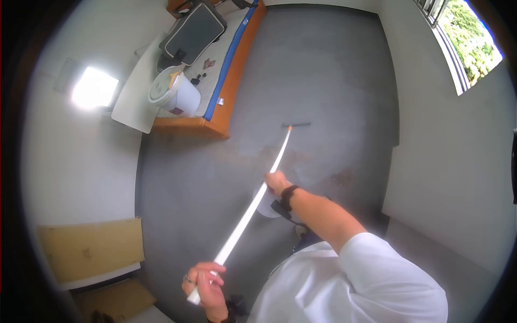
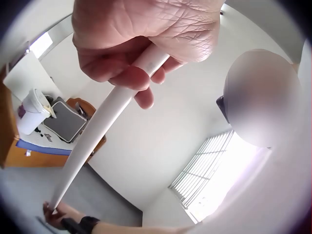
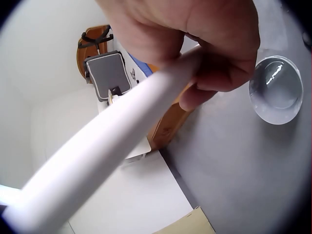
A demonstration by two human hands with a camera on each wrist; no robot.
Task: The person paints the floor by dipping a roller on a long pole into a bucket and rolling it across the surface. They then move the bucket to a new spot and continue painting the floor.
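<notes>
Left hand point(image 1: 207, 282): fingers and thumb wrapped round the white pole point(image 1: 239, 229), close to its near end; ring on one finger.
Right hand point(image 1: 277, 183): curled round the same pole farther along, arm reaching forward; dark band point(image 1: 288, 197) on the wrist.
Pole: runs slantwise, from lower left near the person up to mid floor; both hands on it, left nearer the body.
Pole end: orange joint point(image 1: 290, 128), then a thin dark crossbar point(image 1: 301, 125) at the gray floor point(image 1: 323, 70), right of the bed corner.
Clear tub point(image 3: 276, 92): on the floor near the right hand, partly hidden behind hand and pole in the head view.
Floor marks: brownish smears point(image 1: 340, 177) ahead of the person.
Bed point(image 1: 218, 125): orange-brown frame, blue-edged mattress, off to the left.
On bed: white bucket point(image 1: 187, 99) near the front end; gray-backed chair point(image 1: 195, 32) tipped over behind it.
Window point(image 1: 468, 43): upper right, greenery outside.
Lower left: yellowish panel point(image 1: 90, 250) by the wall.
</notes>
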